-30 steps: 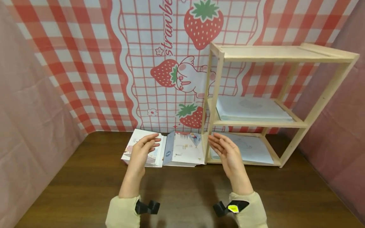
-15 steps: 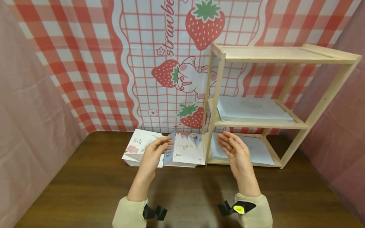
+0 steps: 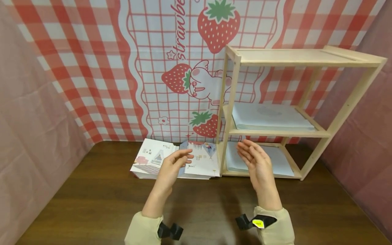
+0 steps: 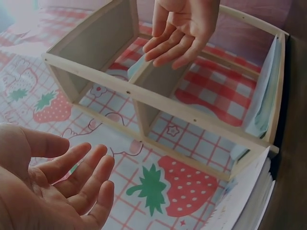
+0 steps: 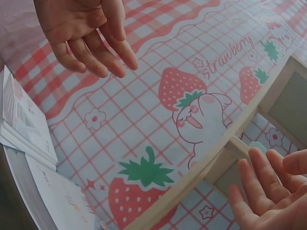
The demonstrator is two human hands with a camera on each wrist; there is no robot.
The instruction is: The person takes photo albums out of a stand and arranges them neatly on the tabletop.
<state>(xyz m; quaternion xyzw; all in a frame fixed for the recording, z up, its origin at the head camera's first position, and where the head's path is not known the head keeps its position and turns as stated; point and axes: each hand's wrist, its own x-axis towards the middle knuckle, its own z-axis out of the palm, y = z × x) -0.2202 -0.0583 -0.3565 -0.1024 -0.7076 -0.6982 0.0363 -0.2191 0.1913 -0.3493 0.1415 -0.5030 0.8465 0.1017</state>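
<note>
My left hand [image 3: 171,170] hovers over the table with relaxed fingers, holding nothing. In the head view it overlaps two stacks of printed booklets: a left stack [image 3: 147,156] with a pink and grey picture, and a right stack [image 3: 202,163] with a blue strip. My right hand [image 3: 258,166], palm turned inward and fingers loosely extended, is also bare. It overlaps the bottom shelf of the wooden rack, where a pale blue-white stack [image 3: 280,160] lies. Both hands face each other in the left wrist view, with the right hand [image 4: 184,33] at the top.
A light wooden rack [image 3: 278,132] stands at the right, close beside the booklets. Another pale stack [image 3: 272,115] lies on its middle shelf. Behind hangs a strawberry-print cloth [image 3: 183,112], with pink cloth [image 3: 33,136] at the sides. The table [image 3: 92,204] is dark wood.
Both hands have drifted to the right, the left one further, from over the left booklet stack toward the right stack. Booklets and rack stay where they were.
</note>
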